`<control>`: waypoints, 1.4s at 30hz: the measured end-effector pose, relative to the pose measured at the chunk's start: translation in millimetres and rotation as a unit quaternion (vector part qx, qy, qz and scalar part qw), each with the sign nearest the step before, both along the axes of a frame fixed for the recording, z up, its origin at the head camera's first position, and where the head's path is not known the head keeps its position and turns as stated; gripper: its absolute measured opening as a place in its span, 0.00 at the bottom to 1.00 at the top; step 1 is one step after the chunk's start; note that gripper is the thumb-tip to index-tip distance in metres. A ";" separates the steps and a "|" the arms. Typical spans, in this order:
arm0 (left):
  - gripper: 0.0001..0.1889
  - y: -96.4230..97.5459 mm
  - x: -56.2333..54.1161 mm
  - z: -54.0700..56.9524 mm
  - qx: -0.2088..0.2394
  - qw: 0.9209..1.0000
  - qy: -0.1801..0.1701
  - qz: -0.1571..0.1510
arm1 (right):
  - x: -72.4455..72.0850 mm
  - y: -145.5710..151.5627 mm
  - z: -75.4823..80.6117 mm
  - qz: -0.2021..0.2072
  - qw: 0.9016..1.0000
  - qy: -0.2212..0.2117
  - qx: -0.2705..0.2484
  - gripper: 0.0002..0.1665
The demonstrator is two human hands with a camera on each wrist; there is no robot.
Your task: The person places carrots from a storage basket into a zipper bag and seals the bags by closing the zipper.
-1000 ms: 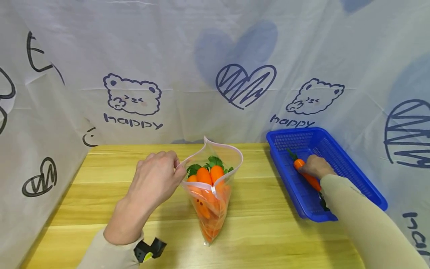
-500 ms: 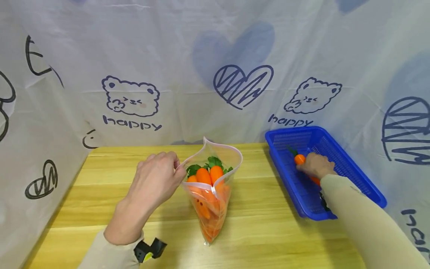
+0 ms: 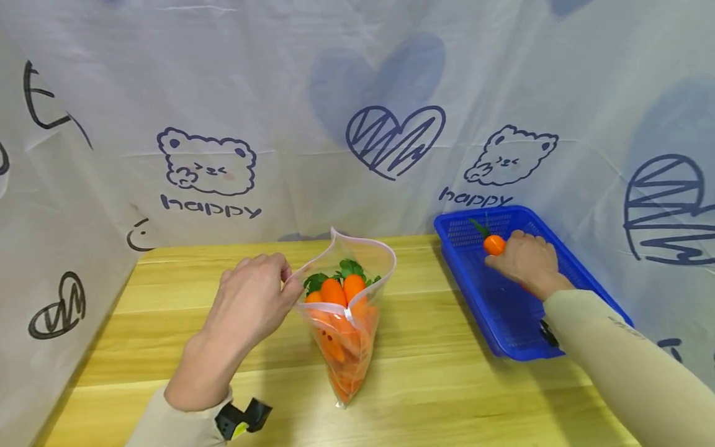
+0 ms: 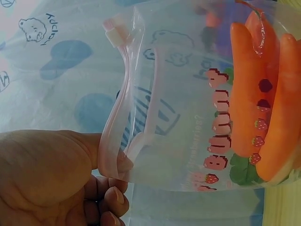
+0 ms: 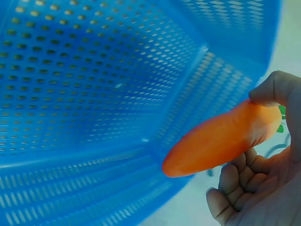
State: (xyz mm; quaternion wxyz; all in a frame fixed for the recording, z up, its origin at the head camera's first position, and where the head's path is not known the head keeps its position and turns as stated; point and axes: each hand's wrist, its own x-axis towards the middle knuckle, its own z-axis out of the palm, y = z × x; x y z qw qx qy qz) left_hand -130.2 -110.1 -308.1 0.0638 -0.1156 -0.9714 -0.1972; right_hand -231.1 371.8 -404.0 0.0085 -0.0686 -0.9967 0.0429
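My left hand (image 3: 248, 304) pinches the left edge of a clear zip bag (image 3: 349, 304) between thumb and fingers. The bag stands upright with its mouth spread, and several orange carrots (image 3: 333, 290) with green tops fill it. In the left wrist view, the thumb lies over the bag's pink zip strip (image 4: 113, 127). Over the blue basket (image 3: 472, 298), my right hand (image 3: 527, 257) grips one carrot (image 3: 494, 244). The right wrist view shows this carrot (image 5: 211, 143) between thumb and fingers, its tip angled down over the basket.
The basket stands at the right of the wooden table (image 3: 413, 385), near the back. No other carrot shows inside it. A white printed curtain (image 3: 301, 186) hangs behind the table and along both sides.
My right hand has closed round the carrot and lifted it from the basket floor. The left hand still pinches the bag. The head view has shifted slightly.
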 end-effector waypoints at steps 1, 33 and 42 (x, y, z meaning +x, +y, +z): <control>0.10 -0.6 0.2 -0.2 0.000 1.000 0.000 0.000 | 2.1 -2.4 3.6 0.003 1.000 0.002 0.000 0.44; 0.06 6.6 1.3 2.3 0.006 1.000 0.015 -0.002 | 58.8 -96.5 114.7 0.124 0.992 0.031 0.024 0.23; 0.05 10.0 1.8 2.0 0.017 1.000 0.016 0.003 | 72.7 -146.8 152.7 0.171 0.985 -0.013 0.024 0.21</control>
